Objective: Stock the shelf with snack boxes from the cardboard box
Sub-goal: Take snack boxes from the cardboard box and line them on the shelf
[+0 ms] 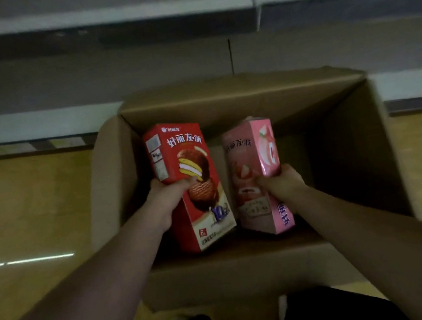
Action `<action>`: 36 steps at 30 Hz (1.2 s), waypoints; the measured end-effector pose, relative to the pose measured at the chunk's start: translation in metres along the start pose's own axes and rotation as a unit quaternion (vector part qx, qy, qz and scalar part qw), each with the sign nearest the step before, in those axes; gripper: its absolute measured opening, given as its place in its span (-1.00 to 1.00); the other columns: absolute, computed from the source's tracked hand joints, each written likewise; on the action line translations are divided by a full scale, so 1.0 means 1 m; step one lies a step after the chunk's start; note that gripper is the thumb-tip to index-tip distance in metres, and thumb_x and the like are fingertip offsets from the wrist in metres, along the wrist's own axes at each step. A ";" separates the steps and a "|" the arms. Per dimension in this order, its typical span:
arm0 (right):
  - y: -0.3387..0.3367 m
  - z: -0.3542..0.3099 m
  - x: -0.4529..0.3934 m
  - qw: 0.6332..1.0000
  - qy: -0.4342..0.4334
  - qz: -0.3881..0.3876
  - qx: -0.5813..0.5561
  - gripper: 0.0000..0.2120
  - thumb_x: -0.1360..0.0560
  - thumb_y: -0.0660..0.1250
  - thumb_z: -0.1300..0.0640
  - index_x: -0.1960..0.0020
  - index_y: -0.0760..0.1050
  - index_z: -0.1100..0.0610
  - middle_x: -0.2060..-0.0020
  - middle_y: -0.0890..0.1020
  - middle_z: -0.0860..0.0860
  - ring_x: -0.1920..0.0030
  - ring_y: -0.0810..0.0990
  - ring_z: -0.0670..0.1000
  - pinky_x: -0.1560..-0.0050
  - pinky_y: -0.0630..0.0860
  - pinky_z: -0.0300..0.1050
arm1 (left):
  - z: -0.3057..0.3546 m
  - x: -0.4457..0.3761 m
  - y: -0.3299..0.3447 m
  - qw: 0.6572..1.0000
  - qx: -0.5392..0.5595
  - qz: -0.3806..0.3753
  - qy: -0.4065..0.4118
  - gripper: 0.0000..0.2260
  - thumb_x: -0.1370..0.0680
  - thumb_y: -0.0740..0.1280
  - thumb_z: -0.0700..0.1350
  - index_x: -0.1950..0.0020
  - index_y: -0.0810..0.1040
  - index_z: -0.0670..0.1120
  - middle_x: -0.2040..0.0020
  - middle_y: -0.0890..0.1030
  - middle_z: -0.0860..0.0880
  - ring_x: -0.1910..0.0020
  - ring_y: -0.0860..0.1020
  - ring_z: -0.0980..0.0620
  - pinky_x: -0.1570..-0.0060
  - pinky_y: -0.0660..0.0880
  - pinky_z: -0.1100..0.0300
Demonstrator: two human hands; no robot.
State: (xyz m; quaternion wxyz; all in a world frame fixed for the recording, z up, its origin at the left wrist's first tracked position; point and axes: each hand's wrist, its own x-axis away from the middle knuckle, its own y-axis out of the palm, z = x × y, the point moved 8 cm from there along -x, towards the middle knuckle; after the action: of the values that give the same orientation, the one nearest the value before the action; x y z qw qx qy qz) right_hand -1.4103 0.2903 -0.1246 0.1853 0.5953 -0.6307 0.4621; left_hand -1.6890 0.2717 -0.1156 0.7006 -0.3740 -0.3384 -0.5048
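An open cardboard box (356,159) stands on the floor in front of me. My left hand (167,198) grips a red snack box (185,163) with chocolate pies printed on it, held upright and tilted over the left half of the cardboard box. My right hand (281,183) grips a pink snack box (252,158) with a strawberry picture, tilted beside the red one over the middle. The two snack boxes are close but apart. The bottom of the cardboard box is dark and mostly hidden.
Grey shelf boards (98,14) run across the top of the view, with a lower shelf edge (19,126) just behind the cardboard box. Tan floor (19,212) lies to both sides. My dark-clothed legs (339,311) are at the bottom edge.
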 end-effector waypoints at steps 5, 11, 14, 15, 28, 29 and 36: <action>-0.066 -0.055 0.143 0.976 0.013 0.016 -0.219 -0.39 -0.32 0.56 0.01 -0.25 0.40 0.17 -0.03 0.64 0.13 0.01 0.65 0.17 -0.05 0.59 0.22 | 0.081 0.143 -0.023 0.999 0.030 -0.022 0.022 -0.52 -0.23 0.62 0.03 -0.07 0.54 0.05 -0.02 0.66 -0.06 -0.02 0.61 -0.11 -0.15 0.50 -0.09; -0.147 -0.142 0.316 0.938 -0.060 0.031 -0.339 -0.61 -0.46 0.45 0.15 -0.23 0.42 0.14 0.00 0.66 0.11 0.01 0.66 0.13 -0.02 0.60 0.17 | 0.159 0.308 -0.081 0.991 0.077 0.032 0.108 -0.14 0.03 0.63 0.25 -0.23 0.53 0.06 -0.05 0.69 0.00 -0.04 0.65 -0.08 -0.07 0.57 -0.07; -0.174 -0.188 0.383 0.924 -0.116 0.013 -0.364 -0.53 -0.44 0.46 0.15 -0.28 0.37 0.10 -0.02 0.65 0.07 0.03 0.67 0.06 0.13 0.61 0.04 | 0.208 0.400 -0.103 0.974 0.102 0.067 0.193 -0.36 -0.28 0.61 0.01 -0.26 0.40 0.02 -0.12 0.62 -0.01 -0.05 0.60 -0.06 -0.08 0.53 -0.06; -0.180 -0.200 0.402 0.915 -0.136 0.008 -0.379 -0.52 -0.44 0.46 0.16 -0.29 0.37 0.11 -0.04 0.65 0.08 0.03 0.68 0.06 0.15 0.60 0.00 | 0.220 0.420 -0.108 0.966 0.112 0.072 0.219 -0.40 -0.33 0.59 -0.05 -0.26 0.39 0.01 -0.13 0.61 -0.02 -0.06 0.59 -0.05 -0.07 0.53 -0.05; -0.193 -0.352 0.648 0.792 -0.268 -0.050 -0.547 -0.43 -0.38 0.50 0.11 -0.34 0.39 0.07 -0.08 0.65 0.10 0.00 0.67 0.13 0.08 0.61 0.19 | 0.367 0.664 -0.224 0.864 0.109 0.045 0.490 -0.48 -0.36 0.57 -0.04 -0.21 0.40 0.00 -0.11 0.61 0.04 -0.05 0.60 0.01 -0.06 0.55 -0.02; -0.191 -0.363 0.663 0.779 -0.275 -0.061 -0.560 -0.44 -0.38 0.49 0.10 -0.33 0.39 0.09 -0.06 0.65 0.11 0.03 0.67 0.12 0.16 0.61 0.15 | 0.373 0.676 -0.234 0.860 0.115 0.033 0.496 -0.47 -0.35 0.58 -0.04 -0.23 0.43 0.00 -0.10 0.63 0.03 -0.05 0.62 0.00 -0.07 0.57 -0.06; -0.148 -0.433 0.763 0.740 -0.312 -0.169 -0.572 -0.67 -0.43 0.45 0.04 -0.08 0.44 0.15 0.13 0.65 0.14 0.09 0.63 0.13 -0.06 0.53 0.26 | 0.423 0.743 -0.310 0.838 0.190 -0.005 0.512 -0.70 -0.43 0.49 -0.17 -0.14 0.56 -0.07 -0.03 0.66 -0.13 0.01 0.64 -0.13 -0.02 0.57 -0.03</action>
State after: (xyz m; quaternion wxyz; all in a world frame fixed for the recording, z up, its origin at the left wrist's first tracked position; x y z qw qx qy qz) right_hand -1.5813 0.2161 0.7459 0.3590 0.5852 -0.6879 -0.2356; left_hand -1.8333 0.2353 0.7820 0.8286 0.0799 -0.0220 -0.5536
